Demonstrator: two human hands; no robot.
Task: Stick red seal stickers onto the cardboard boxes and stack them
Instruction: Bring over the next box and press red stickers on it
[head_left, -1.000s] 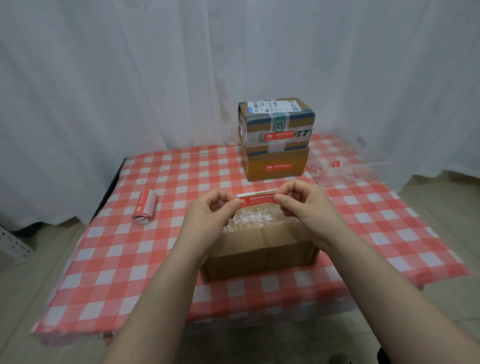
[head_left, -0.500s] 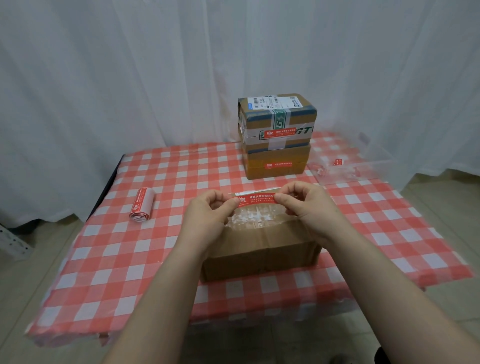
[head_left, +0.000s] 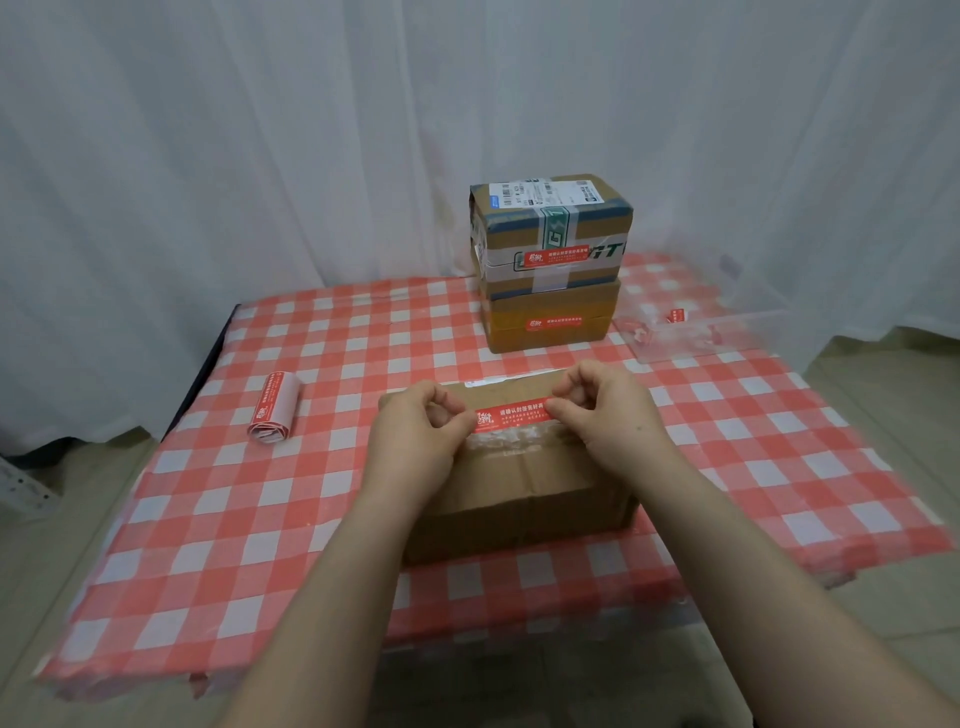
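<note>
1. I see the left hand and right hand each pinching one end of the red seal sticker, fingers curled.
2. The sticker is stretched over the top of the near cardboard box; I cannot tell whether they touch.
3. Behind it are the stacked boxes, each bearing a seal, with the sticker roll at left.

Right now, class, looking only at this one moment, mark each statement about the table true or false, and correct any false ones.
1. The left hand and right hand pinch the ends of the red seal sticker over the near box. True.
2. Three boxes are stacked at the back. False: there are two, the top box on the lower box.
3. The sticker roll lies on the tablecloth to the person's left. True.
4. The top box carries no red sticker. False: one is on its front.
</note>
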